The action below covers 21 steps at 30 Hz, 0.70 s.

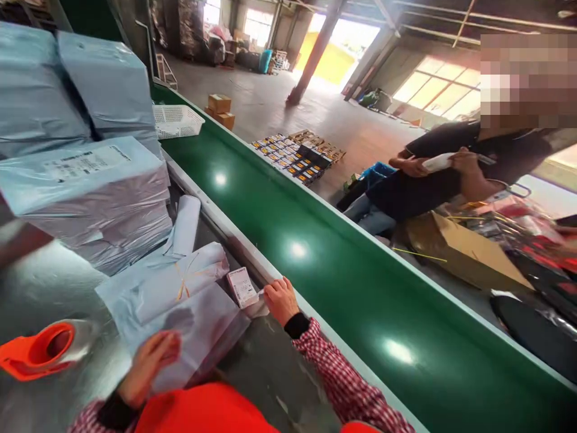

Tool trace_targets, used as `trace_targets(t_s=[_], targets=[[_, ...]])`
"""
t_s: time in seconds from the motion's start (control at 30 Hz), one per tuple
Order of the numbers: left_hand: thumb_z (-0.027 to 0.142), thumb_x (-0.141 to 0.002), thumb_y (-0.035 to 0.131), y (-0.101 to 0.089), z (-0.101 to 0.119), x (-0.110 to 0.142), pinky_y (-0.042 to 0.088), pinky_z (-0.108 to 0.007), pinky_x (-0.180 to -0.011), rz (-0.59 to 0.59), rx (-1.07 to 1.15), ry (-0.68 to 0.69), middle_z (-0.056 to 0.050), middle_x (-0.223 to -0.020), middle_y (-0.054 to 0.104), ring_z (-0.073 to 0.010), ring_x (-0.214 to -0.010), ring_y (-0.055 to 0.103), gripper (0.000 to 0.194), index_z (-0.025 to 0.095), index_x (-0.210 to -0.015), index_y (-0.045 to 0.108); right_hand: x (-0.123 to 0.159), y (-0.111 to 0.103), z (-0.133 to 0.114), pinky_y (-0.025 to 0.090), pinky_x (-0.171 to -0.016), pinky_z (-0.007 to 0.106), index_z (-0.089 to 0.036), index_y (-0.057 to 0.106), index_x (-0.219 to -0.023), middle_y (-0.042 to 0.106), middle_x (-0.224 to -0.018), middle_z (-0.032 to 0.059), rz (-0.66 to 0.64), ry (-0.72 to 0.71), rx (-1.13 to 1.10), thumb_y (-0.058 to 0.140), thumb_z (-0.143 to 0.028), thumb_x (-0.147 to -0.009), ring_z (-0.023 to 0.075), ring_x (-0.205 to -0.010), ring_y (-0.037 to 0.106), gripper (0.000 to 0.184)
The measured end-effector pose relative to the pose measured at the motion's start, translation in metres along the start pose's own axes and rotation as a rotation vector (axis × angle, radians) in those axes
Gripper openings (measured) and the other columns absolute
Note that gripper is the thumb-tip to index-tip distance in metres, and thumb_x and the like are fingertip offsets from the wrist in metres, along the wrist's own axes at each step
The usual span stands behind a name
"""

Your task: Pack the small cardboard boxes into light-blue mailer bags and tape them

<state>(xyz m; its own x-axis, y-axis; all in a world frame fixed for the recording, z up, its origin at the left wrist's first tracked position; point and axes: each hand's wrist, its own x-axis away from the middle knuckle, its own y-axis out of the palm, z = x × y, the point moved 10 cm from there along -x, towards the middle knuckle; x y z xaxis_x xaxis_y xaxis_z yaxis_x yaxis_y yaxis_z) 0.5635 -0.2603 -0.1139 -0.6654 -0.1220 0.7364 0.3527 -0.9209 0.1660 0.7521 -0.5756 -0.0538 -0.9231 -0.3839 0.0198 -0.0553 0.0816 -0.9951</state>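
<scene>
My right hand (282,302), at the near edge of the conveyor, pinches the end of a thin white slip, apparently a label. Just left of it lies a small stack of printed labels (242,287). My left hand (155,361) hangs over the pale grey plastic mailing bags (202,325), fingers curled together and slightly blurred; whether they hold anything is hidden. A rolled grey bag (155,291) with several yellowish rubber bands (183,282) lies on the flat bags. Another roll (186,219) rests behind it.
Wrapped grey parcels (90,192) are piled at the left. An orange tape dispenser (40,352) sits on the metal table (49,288). Along the right runs a green conveyor belt (288,222), carrying a white basket (178,121). Beyond it stands a person (433,174) holding something white.
</scene>
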Motion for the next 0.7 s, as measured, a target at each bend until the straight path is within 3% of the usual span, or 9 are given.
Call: trace_targets(t_s=[0.07, 0.1, 0.17, 0.23, 0.33, 0.43, 0.57, 0.63, 0.7], targets=[[0.062, -0.045, 0.09, 0.092, -0.021, -0.018, 0.058, -0.027, -0.07, -0.32, 0.099, -0.187, -0.009, -0.087, 0.075, -0.0197, -0.079, 0.07, 0.065, 0.015, -0.085, 0.07, 0.04, -0.013, 0.011, 0.038, -0.104, 0.042, -0.019, 0.07, -0.09, 0.067, -0.092, 0.0082, 0.095, 0.006, -0.007, 0.053, -0.022, -0.093, 0.0233, -0.101, 0.058, 0.018], [0.054, -0.052, 0.091, 0.126, -0.033, -0.025, 0.058, -0.027, -0.066, -0.372, 0.127, -0.293, -0.009, -0.084, 0.074, -0.0187, -0.074, 0.07, 0.057, 0.013, -0.084, 0.068, 0.06, -0.017, 0.014, 0.043, -0.097, 0.039, -0.019, 0.07, -0.089, 0.066, -0.09, 0.0084, 0.146, 0.012, -0.024, 0.053, -0.022, -0.092, 0.0233, -0.098, 0.058, 0.018], [0.042, -0.067, 0.086, 0.175, -0.05, -0.042, 0.057, -0.027, -0.059, -0.354, 0.157, -0.413, -0.009, -0.075, 0.071, -0.0172, -0.063, 0.069, 0.04, 0.011, -0.08, 0.064, 0.094, -0.018, 0.014, 0.048, -0.089, 0.036, -0.018, 0.068, -0.088, 0.065, -0.09, 0.0095, 0.232, 0.028, -0.074, 0.052, -0.022, -0.092, 0.0237, -0.099, 0.059, 0.018], [0.033, -0.08, 0.077, 0.204, -0.058, -0.061, 0.054, -0.026, -0.053, -0.271, 0.171, -0.418, -0.006, -0.067, 0.067, -0.0149, -0.055, 0.065, 0.026, 0.013, -0.079, 0.06, 0.119, -0.009, 0.009, 0.051, -0.087, 0.035, -0.017, 0.068, -0.09, 0.065, -0.096, 0.0104, 0.252, 0.05, -0.135, 0.05, -0.02, -0.092, 0.0231, -0.1, 0.06, 0.018], [0.014, -0.089, 0.064, 0.225, -0.057, -0.086, 0.053, -0.021, -0.055, -0.205, 0.198, -0.331, -0.002, -0.069, 0.066, -0.0106, -0.055, 0.064, 0.011, 0.015, -0.082, 0.055, 0.136, 0.018, -0.002, 0.054, -0.087, 0.035, -0.018, 0.069, -0.1, 0.064, -0.112, 0.0117, 0.098, 0.068, -0.292, 0.06, -0.029, -0.088, 0.0241, -0.102, 0.063, 0.018], [-0.001, -0.085, 0.059, 0.225, -0.054, -0.103, 0.055, -0.022, -0.059, -0.145, 0.189, -0.248, -0.001, -0.076, 0.068, -0.0105, -0.059, 0.065, 0.018, 0.016, -0.088, 0.054, 0.13, 0.04, 0.004, 0.05, -0.101, 0.042, -0.022, 0.066, -0.118, 0.058, -0.13, 0.013, -0.012, 0.149, -0.589, 0.066, -0.042, -0.084, 0.0277, -0.119, 0.058, 0.04], [-0.001, -0.08, 0.062, 0.215, -0.045, -0.112, 0.056, -0.026, -0.062, -0.073, 0.125, -0.132, -0.003, -0.079, 0.07, -0.0156, -0.065, 0.068, 0.036, 0.017, -0.11, 0.052, 0.082, 0.073, 0.042, 0.048, -0.104, 0.046, -0.024, 0.05, -0.141, 0.037, -0.152, 0.016, -0.05, 0.352, -1.031, 0.063, -0.042, -0.086, 0.0285, -0.134, 0.048, 0.059], [0.0, -0.076, 0.066, 0.21, -0.039, -0.114, 0.057, -0.029, -0.068, -0.04, 0.086, -0.069, -0.003, -0.079, 0.071, -0.0201, -0.073, 0.071, 0.054, 0.018, -0.124, 0.047, 0.049, 0.093, 0.043, 0.054, -0.095, 0.044, -0.024, 0.046, -0.144, 0.026, -0.158, 0.0173, -0.167, 0.333, -1.211, 0.07, -0.041, -0.079, 0.0263, -0.12, 0.059, 0.072], [0.003, -0.07, 0.071, 0.206, -0.031, -0.115, 0.057, -0.033, -0.077, -0.034, 0.056, 0.0, -0.004, -0.08, 0.072, -0.025, -0.085, 0.072, 0.067, 0.019, -0.129, 0.045, 0.021, 0.103, 0.038, 0.057, -0.088, 0.042, -0.022, 0.054, -0.138, 0.028, -0.156, 0.0175, -0.253, 0.271, -1.266, 0.077, -0.038, -0.07, 0.0222, -0.105, 0.066, 0.073]])
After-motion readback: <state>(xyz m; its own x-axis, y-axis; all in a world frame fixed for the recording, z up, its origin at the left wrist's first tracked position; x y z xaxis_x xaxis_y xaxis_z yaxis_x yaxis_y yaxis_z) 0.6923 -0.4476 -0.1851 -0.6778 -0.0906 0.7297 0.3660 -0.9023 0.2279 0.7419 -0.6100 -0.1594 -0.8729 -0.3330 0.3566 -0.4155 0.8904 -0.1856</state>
